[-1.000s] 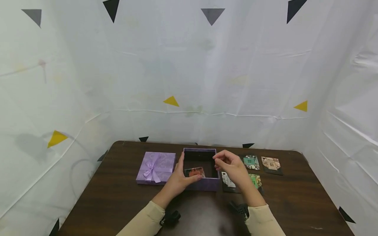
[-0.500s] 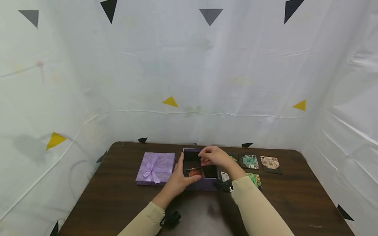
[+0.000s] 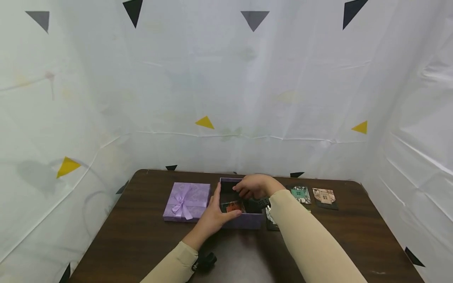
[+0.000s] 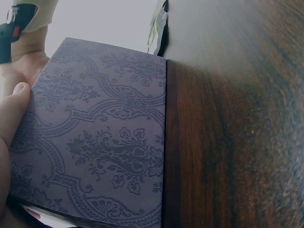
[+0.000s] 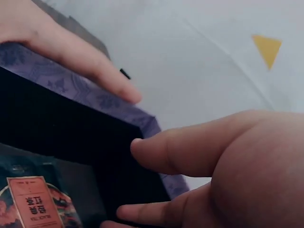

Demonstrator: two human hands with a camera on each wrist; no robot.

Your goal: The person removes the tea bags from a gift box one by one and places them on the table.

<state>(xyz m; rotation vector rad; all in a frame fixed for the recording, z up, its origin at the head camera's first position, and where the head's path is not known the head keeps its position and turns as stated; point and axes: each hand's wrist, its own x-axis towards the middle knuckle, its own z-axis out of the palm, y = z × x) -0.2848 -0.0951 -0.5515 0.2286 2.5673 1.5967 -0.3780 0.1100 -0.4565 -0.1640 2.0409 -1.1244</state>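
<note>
An open purple box (image 3: 240, 220) sits mid-bench (image 3: 141, 243), directly ahead of the person, with a card (image 3: 233, 206) lying flat in its near-left corner. The left hand (image 3: 216, 214) grips the box's left wall and near corner, while the right hand (image 3: 256, 186), fingers curled, reaches in over the far rim; whether it holds anything cannot be told. The lid (image 3: 185, 200) lies just left of the box.

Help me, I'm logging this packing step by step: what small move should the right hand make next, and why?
Probably lower into the open purple patterned box and let go of whatever it carries; its grip is hidden. The right hand hangs over the box's dark inside, beside an orange-labelled packet already there, while the left hand steadies the near wall.
</note>
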